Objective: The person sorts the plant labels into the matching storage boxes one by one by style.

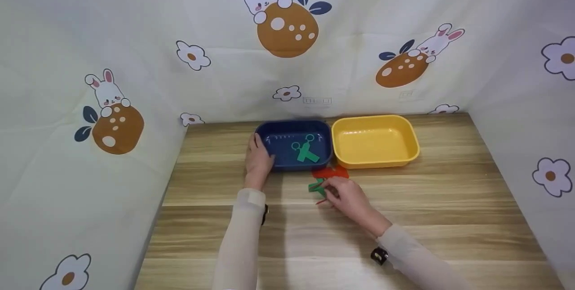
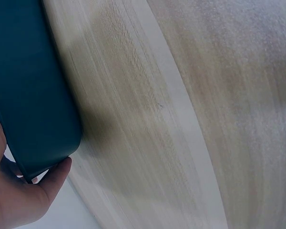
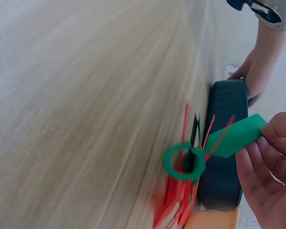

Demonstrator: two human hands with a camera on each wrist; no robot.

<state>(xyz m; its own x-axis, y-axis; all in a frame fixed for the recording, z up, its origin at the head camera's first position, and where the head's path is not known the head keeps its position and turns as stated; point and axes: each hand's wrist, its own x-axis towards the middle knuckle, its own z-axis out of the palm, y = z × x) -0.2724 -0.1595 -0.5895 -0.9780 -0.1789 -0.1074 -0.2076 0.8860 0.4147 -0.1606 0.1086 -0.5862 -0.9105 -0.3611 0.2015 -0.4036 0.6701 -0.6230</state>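
My left hand point(image 1: 258, 162) grips the left side of a dark blue plastic basin point(image 1: 280, 150), its thumb at the near corner in the left wrist view. Several green tags with rings point(image 1: 307, 152) lie inside. My right hand point(image 1: 347, 193) pinches the flat end of a green tag point(image 3: 234, 136) between thumb and fingers, just in front of the basin. A green ring point(image 3: 169, 164) shows beyond that tag in the right wrist view; whether it belongs to it I cannot tell. Red tags point(image 1: 330, 172) with thin strips lie on the table right beside.
A yellow basin point(image 1: 376, 145) stands against the right side of the blue one, with nothing seen in it. Both stand on a wood-grain table point(image 1: 206, 236) close to the back curtain point(image 1: 350, 74), which is printed with rabbits. Curtains also hang at the left and right.
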